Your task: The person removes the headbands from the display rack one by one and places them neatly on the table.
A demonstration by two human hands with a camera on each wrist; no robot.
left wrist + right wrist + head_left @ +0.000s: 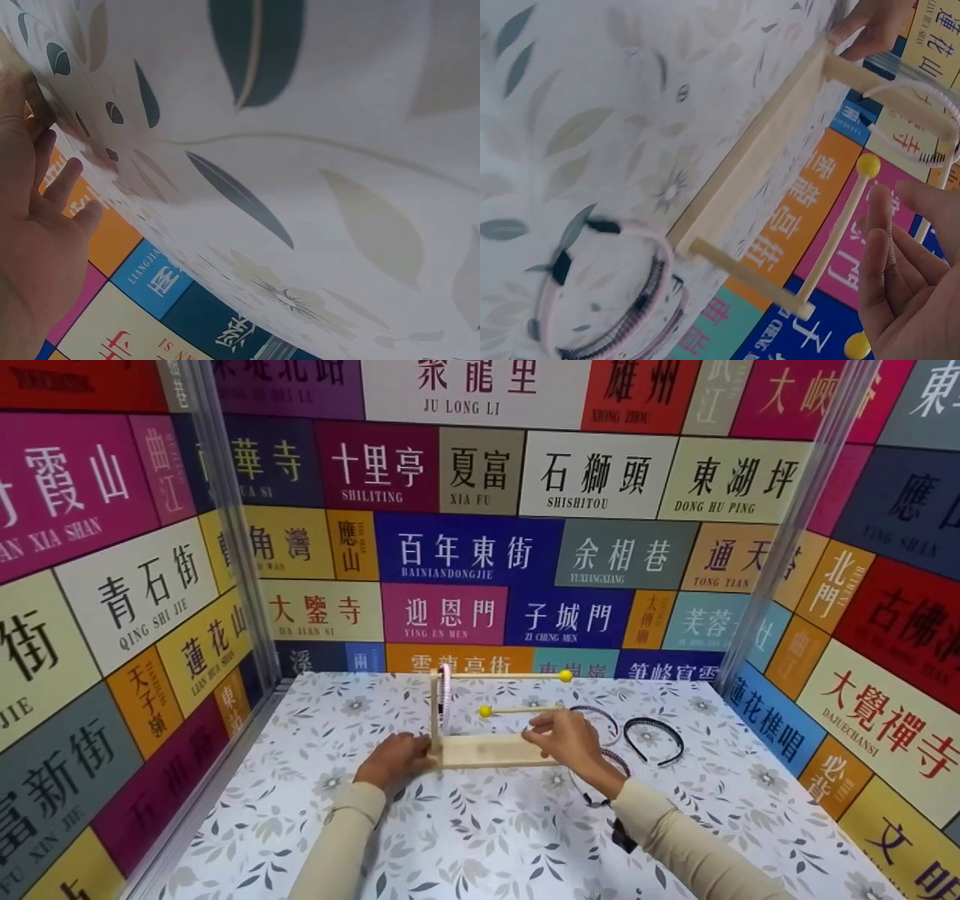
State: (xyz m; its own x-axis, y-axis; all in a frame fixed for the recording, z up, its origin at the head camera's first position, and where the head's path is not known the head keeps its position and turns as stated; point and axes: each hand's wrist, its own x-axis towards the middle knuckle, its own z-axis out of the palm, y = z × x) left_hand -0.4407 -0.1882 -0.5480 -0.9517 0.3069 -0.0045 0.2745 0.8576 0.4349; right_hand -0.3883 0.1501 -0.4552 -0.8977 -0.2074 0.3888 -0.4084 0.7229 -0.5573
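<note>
A wooden stand (487, 750) has a flat base, a taller post at the left and a shorter one at the right. Each post carries a rod tipped with a yellow ball (868, 165). One pale pink headband (445, 694) hangs on the upper rod, close against the tall post. My left hand (396, 759) holds the stand's left end, where post and base meet. Over the base's right part is my right hand (564, 741), in front of the short post. In the right wrist view its fingers (881, 262) are loosely bent beside the lower rod, with nothing between them.
Several headbands lie on the table to the right: a black one (654, 741) and pink-and-dark ones (641, 292) near the stand's right end. The floral-covered table (465, 832) is bounded by sign-patterned walls (450, 547) at the back and sides.
</note>
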